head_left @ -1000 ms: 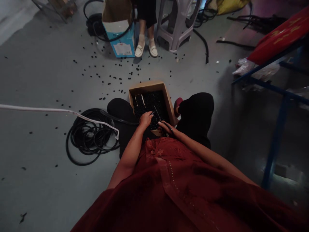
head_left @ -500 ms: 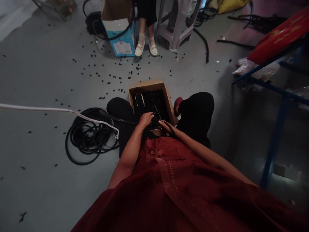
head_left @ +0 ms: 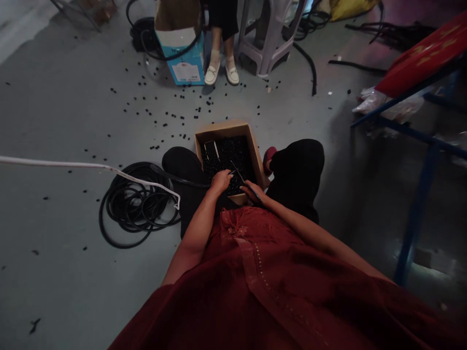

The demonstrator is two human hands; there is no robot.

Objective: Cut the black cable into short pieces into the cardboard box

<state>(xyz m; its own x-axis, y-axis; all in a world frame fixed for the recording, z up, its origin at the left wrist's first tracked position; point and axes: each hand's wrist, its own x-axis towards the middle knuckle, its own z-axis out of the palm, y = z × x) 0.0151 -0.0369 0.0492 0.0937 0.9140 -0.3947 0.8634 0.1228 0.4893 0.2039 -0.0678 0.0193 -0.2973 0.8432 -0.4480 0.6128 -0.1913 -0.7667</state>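
Observation:
My left hand [head_left: 221, 182] is closed around the end of a black hose [head_left: 186, 182], which runs across my left thigh from a coil [head_left: 136, 201] on the floor. In my right hand [head_left: 252, 192] is a pair of black-handled scissors [head_left: 239, 171], with the blades pointing up and left, near the fingers of my left hand. Both hands are over the near side of a cardboard box [head_left: 252, 146] between my legs. Small black pieces [head_left: 233, 147] fill the bottom of it, and a phone-like object with a shiny rim [head_left: 211, 150] lies on them.
Small black bits [head_left: 175, 116] are scattered over the floor. Ahead, a person's white shoes [head_left: 211, 74] stand between a blue-and-white carton [head_left: 186, 58] and a grey plastic stool [head_left: 268, 53]. A white cable [head_left: 73, 163] comes in from the left. A blue metal frame [head_left: 416, 209] stands at right.
The scissors have turned in my right hand, their blade tips swinging a little to the left and their handles lying closer together. My left hand stays nearly in place on the hose.

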